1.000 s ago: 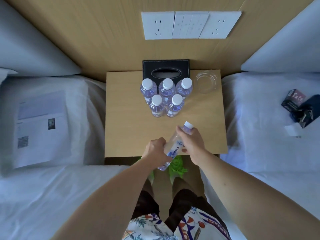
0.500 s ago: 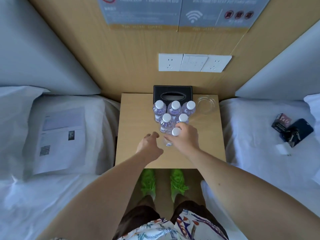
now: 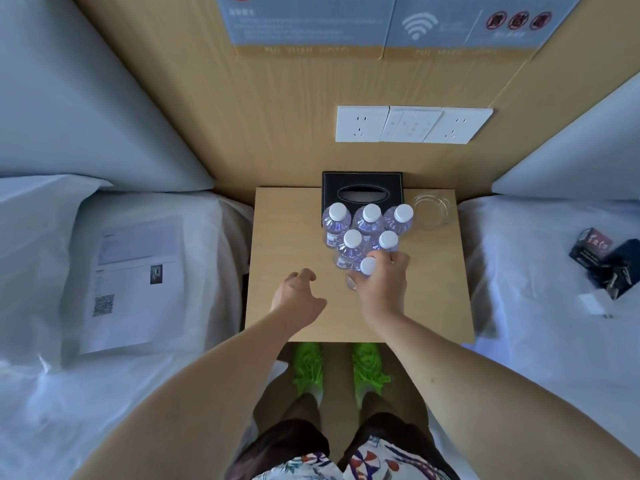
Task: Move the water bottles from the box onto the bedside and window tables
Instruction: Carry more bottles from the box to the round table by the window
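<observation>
The right hand is gripping the sixth water bottle, fingers curled round its body just below the white cap; the bottle is standing upright on the bedside table, touching the front of the group of five bottles; that group is standing in two rows before the black tissue box; a glass ashtray is sitting just beside the group on the right; the left hand is hovering over the table with fingers loosely curled, holding nothing, near the gripped bottle but apart from it.
</observation>
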